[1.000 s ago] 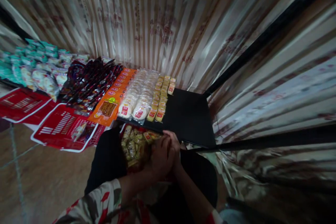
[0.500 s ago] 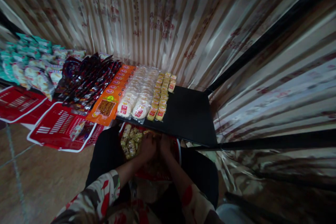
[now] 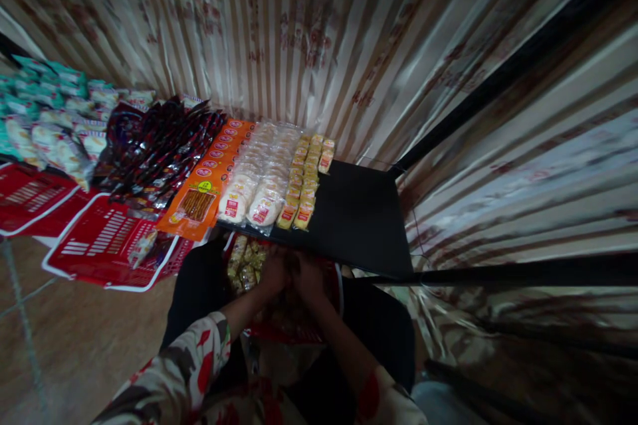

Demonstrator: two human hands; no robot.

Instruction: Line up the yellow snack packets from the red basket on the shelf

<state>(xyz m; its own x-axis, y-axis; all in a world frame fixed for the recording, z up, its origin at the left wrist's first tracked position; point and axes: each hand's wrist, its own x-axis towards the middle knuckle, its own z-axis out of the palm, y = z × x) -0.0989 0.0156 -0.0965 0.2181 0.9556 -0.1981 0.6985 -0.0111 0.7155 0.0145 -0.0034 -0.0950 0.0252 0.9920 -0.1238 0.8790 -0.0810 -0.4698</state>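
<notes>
A red basket [image 3: 339, 289] rests on my lap, partly under the front edge of the black shelf [image 3: 366, 212]. Inside it lie several small gold-wrapped snack packs [image 3: 244, 265]. My left hand [image 3: 275, 272] and my right hand [image 3: 306, 275] are close together over the basket, among these packs. Their fingers are in shadow and turned away from me, so I cannot see what they hold. On the shelf above stand rows of yellow-wrapped snack packs [image 3: 303, 202], beside two rows of round white crackers in clear wrappers [image 3: 246, 189].
Left along the shelf lie orange snack bags [image 3: 199, 196], dark shiny packets [image 3: 154, 153], white packets [image 3: 64, 139] and green packets [image 3: 50, 86]. Red baskets with white handles [image 3: 94, 239] stand below at the left. A striped curtain [image 3: 279, 33] and black frame bars [image 3: 478, 80] enclose the shelf.
Both hands have shifted slightly left within the basket and are now closer together. The view has turned a little, so the shelf goods appear further left. The shelf rows look the same.
</notes>
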